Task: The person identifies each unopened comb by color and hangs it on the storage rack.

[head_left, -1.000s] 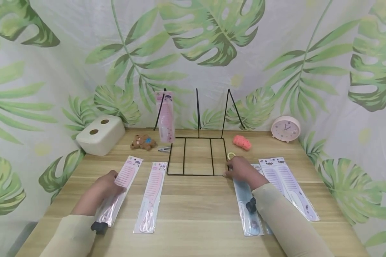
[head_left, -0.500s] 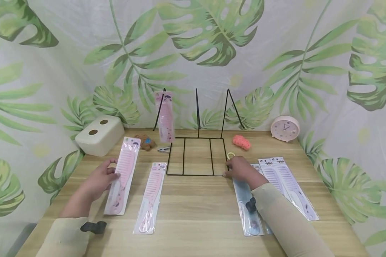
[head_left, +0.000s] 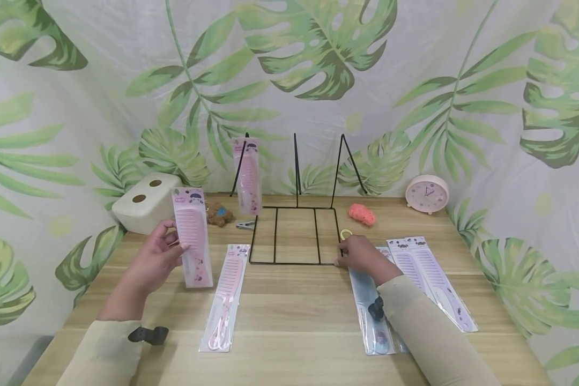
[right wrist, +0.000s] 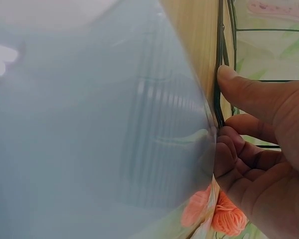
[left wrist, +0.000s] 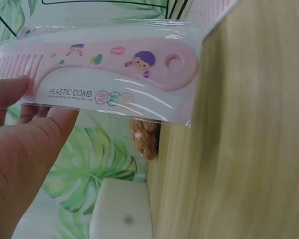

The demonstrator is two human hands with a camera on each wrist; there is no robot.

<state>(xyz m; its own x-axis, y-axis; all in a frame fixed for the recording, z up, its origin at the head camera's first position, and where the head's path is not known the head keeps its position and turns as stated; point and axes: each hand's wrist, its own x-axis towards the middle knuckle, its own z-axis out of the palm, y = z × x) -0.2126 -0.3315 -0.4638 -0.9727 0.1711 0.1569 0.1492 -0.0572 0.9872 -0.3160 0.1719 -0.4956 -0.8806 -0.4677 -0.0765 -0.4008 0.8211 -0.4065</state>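
My left hand point(head_left: 149, 265) pinches a pink plastic comb point(head_left: 192, 244) in a clear sleeve by its left edge. It stands nearly upright, raised off the table; in the left wrist view my thumb point(left wrist: 10, 92) lies on the packet's front. My right hand point(head_left: 364, 258) grips the front right corner of a black wire display rack point(head_left: 296, 263). Another packaged pink comb point(head_left: 249, 179) hangs on the rack's left hook. A third pink comb point(head_left: 225, 300) lies flat between the left hand and the rack. Packaged blue combs point(head_left: 366, 305) lie partly hidden under my right forearm.
Two packaged purple combs point(head_left: 434, 273) lie at the right. Along the back are a white box point(head_left: 147, 206) with two holes, a brown toy bear point(head_left: 219, 214), a metal clip point(head_left: 245, 225), coral yarn point(head_left: 362, 214) and a pink clock point(head_left: 427, 194). A yellow ring point(head_left: 346, 233) is beside the right hand.
My left hand has lifted the pink comb from the table, tilted it upright and brought it slightly right. The right hand keeps its place on the rack.
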